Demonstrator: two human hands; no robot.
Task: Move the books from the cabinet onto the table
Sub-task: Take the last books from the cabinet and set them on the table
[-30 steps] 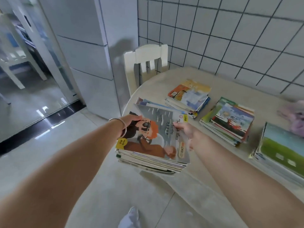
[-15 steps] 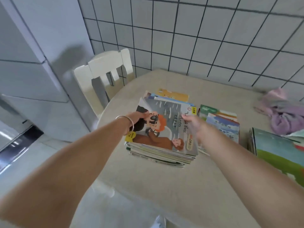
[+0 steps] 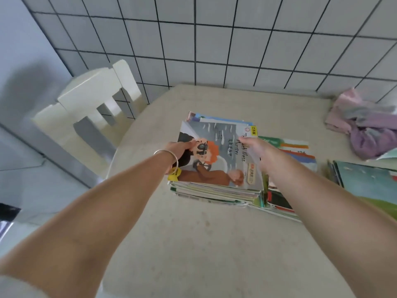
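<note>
The top cover reads "Ness Monster" beside a yellow corner tag, a cartoon redhead with binoculars under grey sky. This thick stack of thin picture books (image 3: 217,168) sits on the beige table (image 3: 193,244), left hand (image 3: 180,150) and right hand (image 3: 256,152) closed on its sides.

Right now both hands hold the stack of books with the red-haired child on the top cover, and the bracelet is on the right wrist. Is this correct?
Not quite: the head view shows the bracelet on the left wrist. Both hands, left hand and right hand, do hold the stack of books.
</note>
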